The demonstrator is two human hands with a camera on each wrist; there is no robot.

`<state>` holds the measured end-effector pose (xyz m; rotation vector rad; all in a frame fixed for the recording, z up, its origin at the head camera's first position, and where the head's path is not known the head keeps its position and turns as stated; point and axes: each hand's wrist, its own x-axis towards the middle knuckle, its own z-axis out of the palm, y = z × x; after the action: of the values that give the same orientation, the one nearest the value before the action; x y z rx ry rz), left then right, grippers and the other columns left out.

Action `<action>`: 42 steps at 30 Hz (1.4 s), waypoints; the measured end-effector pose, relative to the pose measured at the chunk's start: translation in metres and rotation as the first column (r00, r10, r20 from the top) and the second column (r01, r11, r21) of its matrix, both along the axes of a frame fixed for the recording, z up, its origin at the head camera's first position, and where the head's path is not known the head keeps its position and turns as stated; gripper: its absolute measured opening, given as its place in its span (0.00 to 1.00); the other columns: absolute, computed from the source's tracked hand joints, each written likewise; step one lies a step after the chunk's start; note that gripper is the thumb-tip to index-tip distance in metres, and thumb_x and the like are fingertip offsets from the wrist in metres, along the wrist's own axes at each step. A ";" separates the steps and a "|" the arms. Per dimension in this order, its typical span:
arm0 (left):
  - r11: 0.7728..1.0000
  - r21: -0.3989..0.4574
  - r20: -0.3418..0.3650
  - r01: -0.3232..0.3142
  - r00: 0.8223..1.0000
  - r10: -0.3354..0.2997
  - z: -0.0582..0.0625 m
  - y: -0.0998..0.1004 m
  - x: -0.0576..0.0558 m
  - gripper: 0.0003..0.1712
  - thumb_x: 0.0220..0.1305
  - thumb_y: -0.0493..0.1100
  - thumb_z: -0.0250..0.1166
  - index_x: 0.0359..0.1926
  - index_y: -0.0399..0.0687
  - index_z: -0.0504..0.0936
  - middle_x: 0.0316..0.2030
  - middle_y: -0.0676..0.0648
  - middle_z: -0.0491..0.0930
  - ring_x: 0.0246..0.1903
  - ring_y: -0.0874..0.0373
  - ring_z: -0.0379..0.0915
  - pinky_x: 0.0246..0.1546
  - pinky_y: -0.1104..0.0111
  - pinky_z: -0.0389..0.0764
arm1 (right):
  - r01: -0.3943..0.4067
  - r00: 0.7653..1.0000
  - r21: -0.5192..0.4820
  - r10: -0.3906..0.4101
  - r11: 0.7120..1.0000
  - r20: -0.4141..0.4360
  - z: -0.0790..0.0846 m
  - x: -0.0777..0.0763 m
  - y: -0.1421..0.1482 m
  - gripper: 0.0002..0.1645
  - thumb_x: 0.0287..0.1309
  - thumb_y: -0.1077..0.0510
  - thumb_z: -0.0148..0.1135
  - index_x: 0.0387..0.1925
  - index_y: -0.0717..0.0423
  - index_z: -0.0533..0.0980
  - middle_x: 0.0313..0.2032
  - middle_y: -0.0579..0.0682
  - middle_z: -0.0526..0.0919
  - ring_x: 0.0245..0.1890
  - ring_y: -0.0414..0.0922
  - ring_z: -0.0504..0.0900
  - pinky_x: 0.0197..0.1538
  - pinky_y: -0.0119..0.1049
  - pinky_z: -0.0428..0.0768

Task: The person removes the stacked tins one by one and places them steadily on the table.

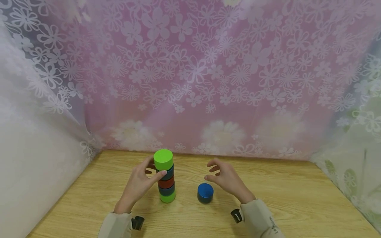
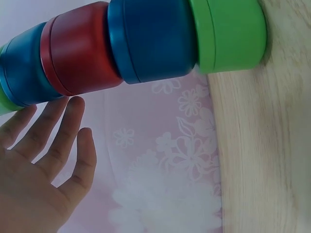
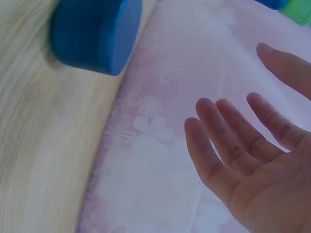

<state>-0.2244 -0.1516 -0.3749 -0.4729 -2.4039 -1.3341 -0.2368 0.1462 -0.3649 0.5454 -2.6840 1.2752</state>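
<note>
At the bottom of the frame, two pale beige fabric sleeves (image 1: 114,226) reach in, each with a small black wrist-worn device (image 1: 138,223) beside it. Low and right of centre, a short blue metallic-looking cylindrical canister (image 1: 205,193) stands alone on the light wood-grain counter (image 1: 291,195), its flat top paler than its side. Just above it is the right hand (image 1: 224,177), fingers spread and loosely bent, touching nothing. Left of centre stands a tower of five smooth, metallic-looking cylindrical canisters (image 1: 166,182): bright green at the base, then blue, dark red, blue, and bright green on top. A thin seam rings those seen closely, and their edges are rounded. The left hand (image 1: 140,180) pinches its upper part between thumb and fingers. Behind, a pinkish curtain with white flowers (image 1: 208,66) fills the upper frame.
</note>
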 end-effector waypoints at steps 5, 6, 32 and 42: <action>1.000 -0.009 0.031 0.013 0.999 -0.012 -0.004 -0.001 -0.002 0.37 0.60 0.45 0.77 0.68 0.41 0.73 0.50 0.45 0.82 0.48 0.50 0.78 0.48 0.46 0.79 | 0.000 0.999 -0.050 -0.002 0.999 -0.035 0.003 -0.001 -0.001 0.18 0.59 0.64 0.72 0.50 0.60 0.79 0.50 0.55 0.82 0.49 0.57 0.83 0.50 0.49 0.83; 1.000 -0.014 0.031 0.014 0.999 -0.014 -0.005 -0.002 -0.002 0.37 0.60 0.45 0.77 0.67 0.41 0.74 0.49 0.45 0.82 0.48 0.50 0.78 0.48 0.46 0.79 | -0.001 0.999 -0.057 -0.001 0.998 -0.039 0.004 -0.001 -0.002 0.18 0.60 0.64 0.72 0.51 0.60 0.79 0.50 0.55 0.82 0.49 0.56 0.83 0.50 0.49 0.83; 0.998 -0.039 0.071 0.049 0.996 -0.046 -0.007 -0.004 -0.007 0.34 0.58 0.44 0.78 0.64 0.45 0.77 0.49 0.47 0.83 0.47 0.50 0.79 0.48 0.45 0.79 | -0.035 0.985 -0.240 -0.006 0.970 -0.170 0.020 0.000 -0.042 0.19 0.56 0.67 0.74 0.50 0.57 0.81 0.42 0.51 0.84 0.45 0.53 0.83 0.47 0.48 0.84; 0.998 -0.041 0.070 0.055 0.996 -0.052 -0.008 -0.004 -0.008 0.33 0.59 0.46 0.78 0.62 0.43 0.78 0.48 0.47 0.84 0.46 0.52 0.79 0.47 0.46 0.79 | -0.118 0.979 -0.287 0.063 0.951 -0.195 0.027 0.004 -0.063 0.20 0.57 0.66 0.73 0.52 0.57 0.80 0.48 0.53 0.83 0.49 0.52 0.83 0.50 0.53 0.82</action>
<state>-0.2322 -0.1559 -0.3826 -0.5138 -2.4970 -1.3441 -0.2332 0.0834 -0.3377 0.7124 -2.2860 1.5343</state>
